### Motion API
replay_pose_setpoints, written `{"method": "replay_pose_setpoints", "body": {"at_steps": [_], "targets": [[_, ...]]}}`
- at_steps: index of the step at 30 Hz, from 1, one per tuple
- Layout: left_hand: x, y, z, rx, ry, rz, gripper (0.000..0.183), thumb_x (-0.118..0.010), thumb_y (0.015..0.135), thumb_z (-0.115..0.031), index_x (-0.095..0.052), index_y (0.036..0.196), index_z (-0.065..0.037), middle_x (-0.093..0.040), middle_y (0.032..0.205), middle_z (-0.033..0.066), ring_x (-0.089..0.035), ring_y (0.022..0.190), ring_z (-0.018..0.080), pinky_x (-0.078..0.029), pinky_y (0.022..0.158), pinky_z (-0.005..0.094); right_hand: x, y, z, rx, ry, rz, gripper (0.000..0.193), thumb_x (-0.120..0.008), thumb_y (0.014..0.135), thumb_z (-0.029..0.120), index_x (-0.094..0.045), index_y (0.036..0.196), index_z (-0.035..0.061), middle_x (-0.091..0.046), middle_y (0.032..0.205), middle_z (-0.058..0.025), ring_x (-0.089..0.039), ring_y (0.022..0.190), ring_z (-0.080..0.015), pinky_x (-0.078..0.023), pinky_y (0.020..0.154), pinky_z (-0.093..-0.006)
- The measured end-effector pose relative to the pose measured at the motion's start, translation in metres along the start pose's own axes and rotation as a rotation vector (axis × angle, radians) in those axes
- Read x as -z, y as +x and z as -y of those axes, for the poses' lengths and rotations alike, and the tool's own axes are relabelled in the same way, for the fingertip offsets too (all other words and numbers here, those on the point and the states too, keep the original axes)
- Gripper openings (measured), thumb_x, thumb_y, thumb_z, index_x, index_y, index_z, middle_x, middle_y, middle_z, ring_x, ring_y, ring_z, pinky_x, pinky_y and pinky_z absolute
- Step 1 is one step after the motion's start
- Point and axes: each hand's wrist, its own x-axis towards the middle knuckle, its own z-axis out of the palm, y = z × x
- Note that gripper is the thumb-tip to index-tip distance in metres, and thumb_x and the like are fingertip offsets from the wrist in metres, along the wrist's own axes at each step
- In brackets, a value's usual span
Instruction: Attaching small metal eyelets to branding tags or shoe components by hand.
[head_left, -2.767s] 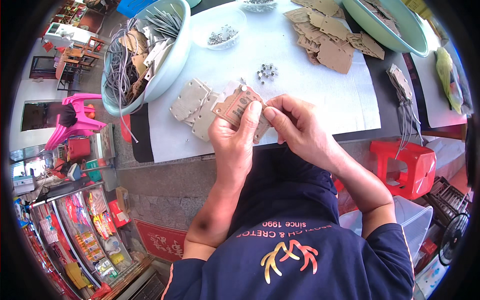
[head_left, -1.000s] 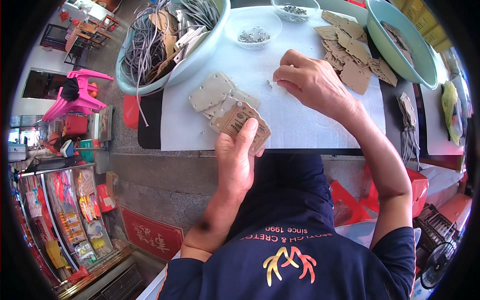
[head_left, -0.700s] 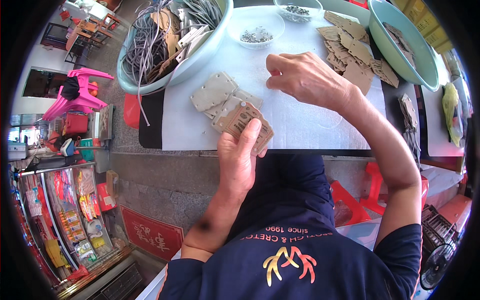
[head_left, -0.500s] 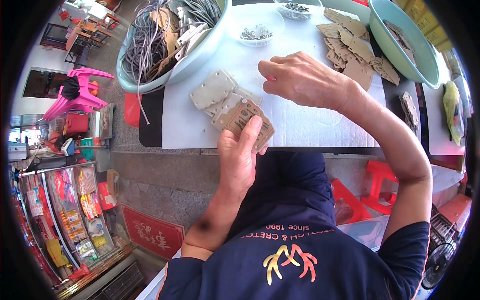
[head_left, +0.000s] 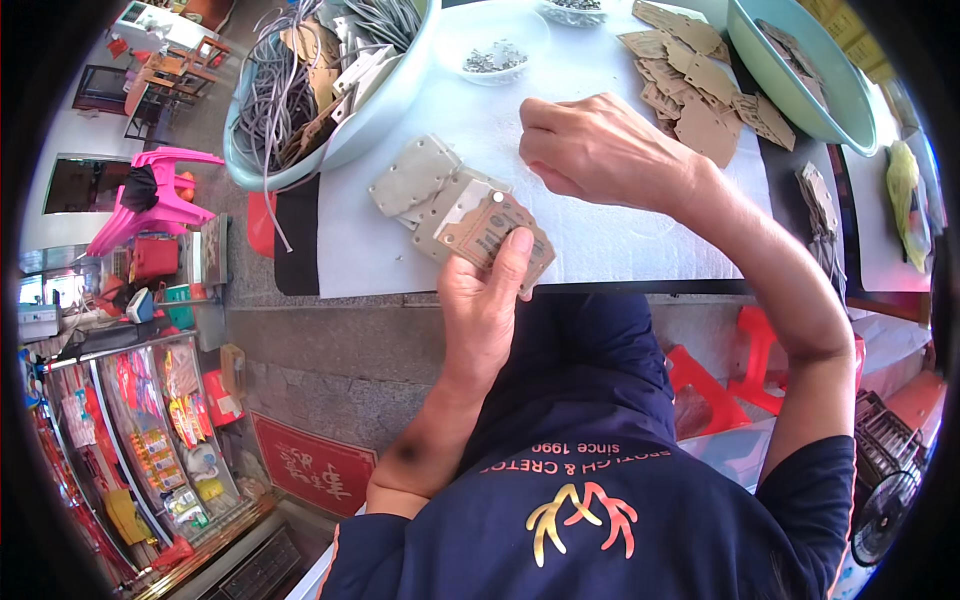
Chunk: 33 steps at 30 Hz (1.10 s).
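My left hand (head_left: 480, 305) grips a brown printed card (head_left: 487, 232) with scalloped edges, thumb on top. A small round pale spot shows at the card's upper corner. Grey plates (head_left: 415, 178) with small holes along their edges lie just beyond it, partly covered by the card. Over the white table covering, my right hand (head_left: 590, 150) hovers to the right of the plates, fingers curled in a pinch. Whatever those fingers hold is hidden. A clear bowl (head_left: 540, 55) with small shiny metal pieces (head_left: 495, 58) stands behind the plates.
A blue basin (head_left: 375, 130) of grey cords and cards stands at the left. Brown cards (head_left: 708, 135) are heaped at the right, beside a pale green basin (head_left: 850, 115). More cards (head_left: 818, 200) lie near the table's right side, and a yellow-green bag (head_left: 903, 205) beyond.
The view has shifted slightly, moving the table's things a little left and up. The card in my left hand has turned slightly. My right hand stays curled, a little farther from the plates.
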Motion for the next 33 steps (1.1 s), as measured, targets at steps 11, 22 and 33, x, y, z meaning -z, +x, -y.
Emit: {"method": "replay_pose_setpoints", "body": {"at_steps": [11,22,33], "targets": [[-0.010,0.006,-0.012,-0.093,0.085,0.064,0.026,-0.060,0.095,-0.012,-0.057,0.119,-0.001,-0.061,0.095,0.0006,-0.055,0.074,0.0043,-0.043,0.056,0.0200,0.022,-0.029,0.053,-0.915,1.142,0.109,0.017,-0.064,0.091,0.023,-0.063,0.093,0.0057,-0.050,0.065,0.0047,-0.042,0.055,-0.0024,-0.035,0.051,-0.0197],[-0.007,0.004,-0.014,-0.080,0.120,0.200,0.028,-0.060,0.094,-0.012,-0.056,0.120,-0.002,-0.061,0.096,0.0012,-0.056,0.074,0.0048,-0.042,0.054,0.0195,0.025,-0.040,0.045,-0.864,1.488,0.077,0.024,-0.065,0.089,0.026,-0.063,0.092,0.0020,-0.050,0.061,0.0031,-0.043,0.051,-0.0044,-0.034,0.047,-0.0205],[-0.010,0.006,-0.016,-0.076,0.129,0.233,0.028,-0.060,0.094,-0.013,-0.055,0.119,-0.002,-0.061,0.095,0.0018,-0.056,0.073,0.0057,-0.043,0.053,0.0201,0.029,-0.040,0.042,-0.821,1.546,0.087,0.025,-0.067,0.087,0.023,-0.064,0.094,-0.0005,-0.051,0.061,0.0019,-0.045,0.050,-0.0049,-0.036,0.046,-0.0214]]}}
